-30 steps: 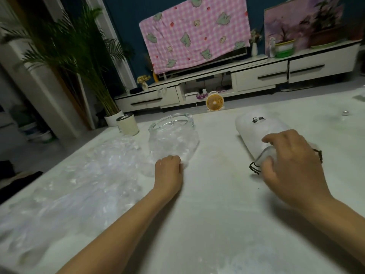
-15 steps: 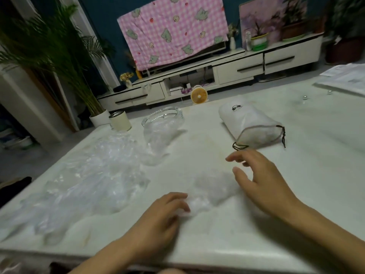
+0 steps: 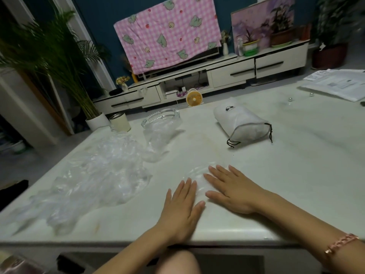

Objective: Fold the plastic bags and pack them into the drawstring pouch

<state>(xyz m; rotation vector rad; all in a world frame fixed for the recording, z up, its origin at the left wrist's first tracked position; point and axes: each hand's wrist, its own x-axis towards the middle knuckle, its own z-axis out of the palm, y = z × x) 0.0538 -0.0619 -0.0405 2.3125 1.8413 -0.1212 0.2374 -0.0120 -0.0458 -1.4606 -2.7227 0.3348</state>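
One clear plastic bag [image 3: 199, 175] lies flat near the table's front edge. My left hand [image 3: 182, 207] and my right hand [image 3: 231, 187] both press on it with straight fingers, side by side. A crumpled heap of clear plastic bags [image 3: 94, 175] spreads over the left of the table. The white drawstring pouch [image 3: 240, 123] lies on its side in the middle at the back, bulging, its mouth with the black cord facing me. Another clear bag [image 3: 158, 135] lies partly against the glass ashtray.
A glass ashtray [image 3: 161, 115] and a small cream jar [image 3: 120, 122] stand at the table's far left edge. Papers [image 3: 335, 84] lie at the far right, with two small silver beads [image 3: 290, 99] near them. The table's front edge [image 3: 138, 241] is just under my wrists.
My left hand pulled one bag from beside the ashtray to the front of the table. My right hand left the pouch. Both hands now lie flat on that bag.
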